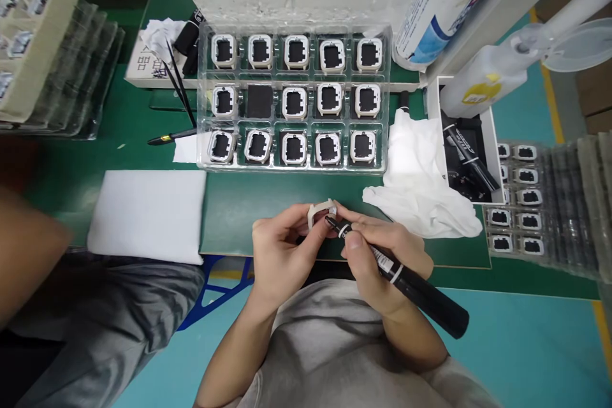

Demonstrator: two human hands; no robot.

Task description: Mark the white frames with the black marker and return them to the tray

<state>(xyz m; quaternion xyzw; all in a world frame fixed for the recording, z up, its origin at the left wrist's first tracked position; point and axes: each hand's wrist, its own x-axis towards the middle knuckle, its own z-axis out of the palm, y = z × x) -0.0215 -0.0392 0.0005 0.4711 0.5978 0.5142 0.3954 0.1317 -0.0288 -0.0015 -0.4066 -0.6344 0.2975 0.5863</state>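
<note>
Between the thumb and fingers of my left hand (287,255) is a small pale watch case frame (317,210), held tilted above the table's front edge. My right hand (382,252) grips a black marker pen (411,287), its tip pointing up and left at the inner side of the frame. Whether the tip touches the frame I cannot tell. Beyond my hands lies a clear plastic tray (306,167) with similar frames in rows. One pocket (259,102), second from left in the middle row, shows only its dark bottom.
A white foam sheet (148,217) lies left, near another person's leg (157,312). On the right are a white cloth (415,178), a white box (497,172) with a marker, bottles (430,13) and stacked trays (526,204). Tweezers (182,89) rest at the tray's left.
</note>
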